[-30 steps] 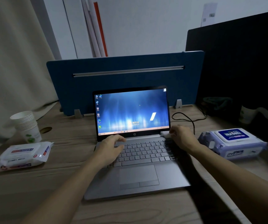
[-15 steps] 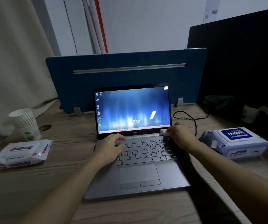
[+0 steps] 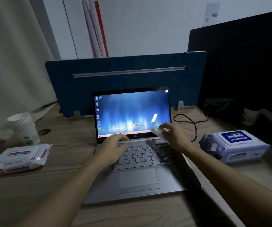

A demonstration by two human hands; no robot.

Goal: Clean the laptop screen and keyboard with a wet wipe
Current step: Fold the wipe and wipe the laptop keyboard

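Note:
An open silver laptop (image 3: 138,179) sits in the middle of the wooden desk, its screen (image 3: 130,112) lit with a blue desktop. My right hand (image 3: 175,136) grips a folded white wet wipe (image 3: 159,133) at the lower right corner of the screen, just above the keyboard (image 3: 143,154). My left hand (image 3: 112,148) rests flat on the left part of the keyboard and the hinge strip, fingers curled, holding nothing.
A purple wet wipe pack (image 3: 233,146) lies right of the laptop. A white wipe pack (image 3: 19,158) and a stack of paper cups (image 3: 24,128) are at the left. A black cable (image 3: 189,122) loops behind. A blue divider (image 3: 125,74) stands at the back.
My right hand has lifted the wipe from the keyboard's top right corner up to the bottom right of the screen. My left hand has stayed in place.

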